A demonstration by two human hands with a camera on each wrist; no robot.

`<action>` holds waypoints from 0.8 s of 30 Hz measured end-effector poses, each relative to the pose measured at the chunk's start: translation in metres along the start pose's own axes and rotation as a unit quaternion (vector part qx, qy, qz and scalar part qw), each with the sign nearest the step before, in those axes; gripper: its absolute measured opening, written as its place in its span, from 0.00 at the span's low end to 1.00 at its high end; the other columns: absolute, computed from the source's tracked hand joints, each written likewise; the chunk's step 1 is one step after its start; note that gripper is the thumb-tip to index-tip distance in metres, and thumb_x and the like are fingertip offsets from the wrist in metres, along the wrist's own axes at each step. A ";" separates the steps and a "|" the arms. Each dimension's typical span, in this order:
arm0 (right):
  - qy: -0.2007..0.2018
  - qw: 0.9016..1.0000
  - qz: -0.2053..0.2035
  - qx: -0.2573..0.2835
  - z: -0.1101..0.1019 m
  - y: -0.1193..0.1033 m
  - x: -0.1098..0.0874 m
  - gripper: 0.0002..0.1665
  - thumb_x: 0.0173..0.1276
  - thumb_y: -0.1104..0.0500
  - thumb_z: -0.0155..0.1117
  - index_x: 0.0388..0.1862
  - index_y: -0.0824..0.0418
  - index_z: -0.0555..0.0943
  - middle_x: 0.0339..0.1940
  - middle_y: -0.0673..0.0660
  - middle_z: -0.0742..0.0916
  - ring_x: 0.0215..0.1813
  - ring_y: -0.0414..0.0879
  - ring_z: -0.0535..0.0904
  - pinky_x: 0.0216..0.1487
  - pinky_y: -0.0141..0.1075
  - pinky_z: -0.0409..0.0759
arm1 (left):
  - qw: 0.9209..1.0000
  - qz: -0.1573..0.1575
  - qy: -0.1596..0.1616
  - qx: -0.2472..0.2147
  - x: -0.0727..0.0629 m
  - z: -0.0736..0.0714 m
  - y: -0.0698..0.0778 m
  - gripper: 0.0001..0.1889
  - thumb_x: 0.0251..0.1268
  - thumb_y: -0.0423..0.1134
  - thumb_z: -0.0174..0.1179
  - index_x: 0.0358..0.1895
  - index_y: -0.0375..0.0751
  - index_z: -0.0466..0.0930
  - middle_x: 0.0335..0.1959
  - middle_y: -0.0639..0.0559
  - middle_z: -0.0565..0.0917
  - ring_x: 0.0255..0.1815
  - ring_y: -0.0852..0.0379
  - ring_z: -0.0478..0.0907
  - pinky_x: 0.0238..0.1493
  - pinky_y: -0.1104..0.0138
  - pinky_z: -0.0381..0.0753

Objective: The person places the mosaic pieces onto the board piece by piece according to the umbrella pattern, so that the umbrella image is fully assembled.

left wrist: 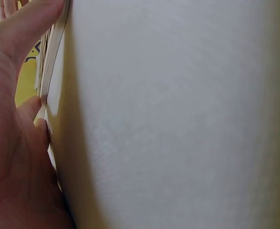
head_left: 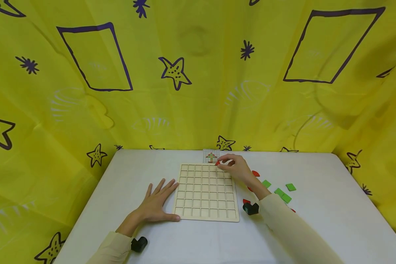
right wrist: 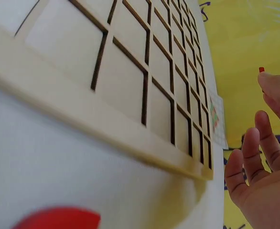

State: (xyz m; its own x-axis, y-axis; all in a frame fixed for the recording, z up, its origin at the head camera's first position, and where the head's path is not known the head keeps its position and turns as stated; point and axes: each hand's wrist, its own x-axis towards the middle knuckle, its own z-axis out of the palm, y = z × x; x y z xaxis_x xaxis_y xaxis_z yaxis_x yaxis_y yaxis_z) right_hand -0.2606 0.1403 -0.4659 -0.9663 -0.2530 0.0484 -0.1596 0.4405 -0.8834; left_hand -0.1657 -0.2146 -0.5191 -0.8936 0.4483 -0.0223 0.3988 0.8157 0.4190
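A square wooden grid board (head_left: 205, 192) lies on the white table, its shallow square cells bare. My left hand (head_left: 156, 203) spreads its straight fingers along the board's left edge, with the thumb at the near left corner. Over the far edge of the board, my right hand (head_left: 235, 167) pinches a small red piece (head_left: 217, 163) between thumb and fingertips. In the right wrist view only a sliver of that red piece (right wrist: 261, 70) shows past the thumb. A pattern card (head_left: 211, 156) with a green and red picture lies just behind the board.
Several green square tiles (head_left: 279, 192) lie right of the board. Red rounded pieces, one of them (head_left: 255, 173) beyond the right wrist, are scattered near the right forearm, which partly hides some. A yellow patterned curtain (head_left: 198, 91) hangs behind the table.
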 end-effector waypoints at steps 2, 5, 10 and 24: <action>0.000 1.000 0.001 0.006 0.007 -0.001 0.002 0.15 0.69 0.56 0.74 0.52 0.58 0.88 0.54 0.58 0.86 0.40 0.50 0.79 0.36 0.36 0.78 | 1.000 0.000 0.002 -0.004 0.000 0.001 -0.001 0.65 0.41 0.80 0.67 0.84 0.58 0.50 0.85 0.57 0.49 0.85 0.44 0.36 0.75 0.33 0.25; -0.001 1.000 -0.002 0.011 0.016 -0.002 0.004 0.15 0.69 0.58 0.74 0.52 0.59 0.88 0.51 0.59 0.86 0.38 0.49 0.79 0.36 0.35 0.78 | 1.000 0.007 0.012 -0.007 0.000 0.003 -0.002 0.65 0.41 0.81 0.67 0.84 0.57 0.52 0.85 0.56 0.51 0.85 0.43 0.37 0.74 0.32 0.26; -0.005 1.000 0.002 0.015 0.027 -0.001 0.009 0.16 0.68 0.59 0.74 0.53 0.62 0.88 0.47 0.58 0.84 0.37 0.48 0.79 0.37 0.35 0.79 | 1.000 0.013 0.027 0.000 0.000 0.006 -0.004 0.65 0.40 0.83 0.65 0.83 0.58 0.53 0.85 0.56 0.53 0.85 0.42 0.40 0.74 0.31 0.30; -0.004 1.000 0.000 -0.005 0.045 -0.001 0.014 0.12 0.66 0.61 0.75 0.48 0.62 0.89 0.38 0.56 0.83 0.35 0.47 0.71 0.36 0.37 0.69 | 1.000 0.014 0.015 -0.010 -0.002 -0.003 0.004 0.64 0.42 0.79 0.68 0.83 0.52 0.56 0.84 0.50 0.55 0.84 0.38 0.40 0.73 0.29 0.30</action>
State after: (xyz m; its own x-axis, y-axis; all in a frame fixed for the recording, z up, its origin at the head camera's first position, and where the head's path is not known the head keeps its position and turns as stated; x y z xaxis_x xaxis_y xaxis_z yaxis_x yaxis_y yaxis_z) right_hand -0.2645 0.0976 -0.4855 -0.9646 -0.2601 0.0441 -0.1614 0.4497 -0.8785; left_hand -0.1631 -0.2130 -0.5148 -0.8882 0.4592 0.0158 0.4193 0.7959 0.4367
